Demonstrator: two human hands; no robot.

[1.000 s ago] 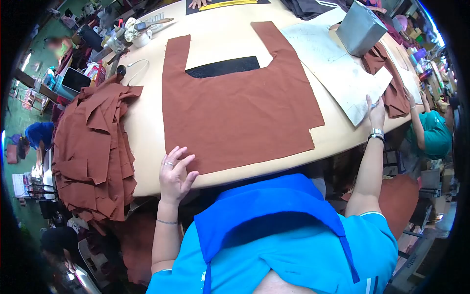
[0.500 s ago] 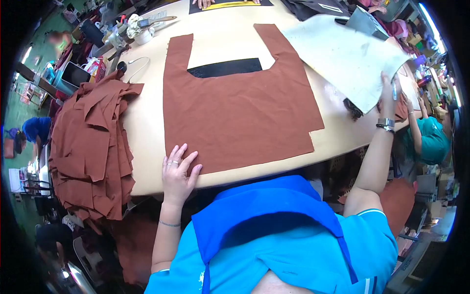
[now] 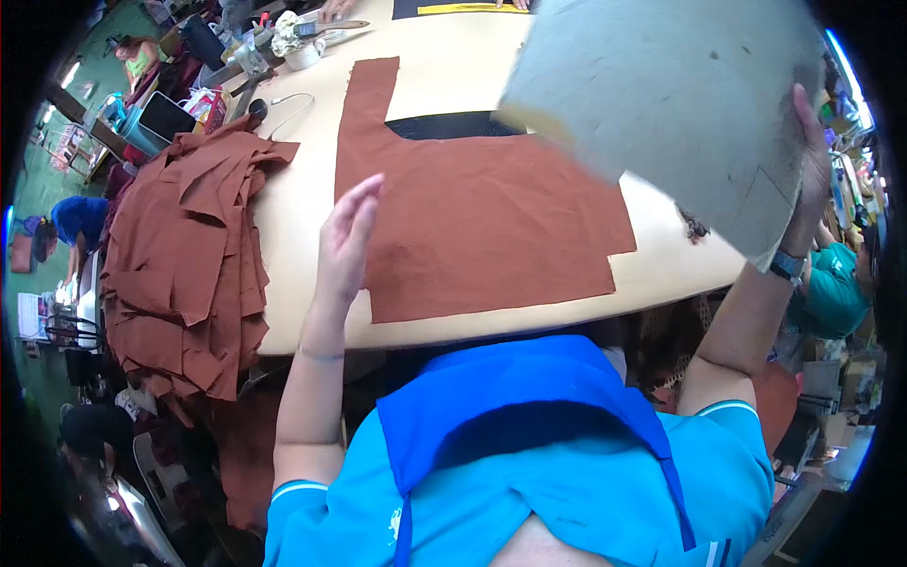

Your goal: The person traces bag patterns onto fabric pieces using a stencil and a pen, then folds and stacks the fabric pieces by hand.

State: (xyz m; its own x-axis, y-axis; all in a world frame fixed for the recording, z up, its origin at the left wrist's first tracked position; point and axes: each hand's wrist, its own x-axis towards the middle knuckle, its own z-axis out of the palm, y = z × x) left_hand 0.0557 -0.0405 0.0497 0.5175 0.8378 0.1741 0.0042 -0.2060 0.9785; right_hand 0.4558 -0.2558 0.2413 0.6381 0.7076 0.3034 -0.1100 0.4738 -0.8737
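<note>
A brown fabric piece with a U-shaped cutout lies flat on the table, its upper right part hidden. Above its left side my left hand is raised, fingers stretched out and holding nothing. My right hand grips the right edge of a large pale grey stiff sheet. Tilted up off the table, the sheet covers the upper right of the fabric from view. A black flat piece shows in the fabric's cutout.
A thick pile of brown fabric pieces hangs over the table's left edge. Behind it stand a white pot, a brush and a cable. Across the table, another person's hand is near a yellow ruler.
My right hand has lifted the pale sheet higher, and it swung over the fabric's upper right. My left hand has risen off the fabric's lower left corner.
</note>
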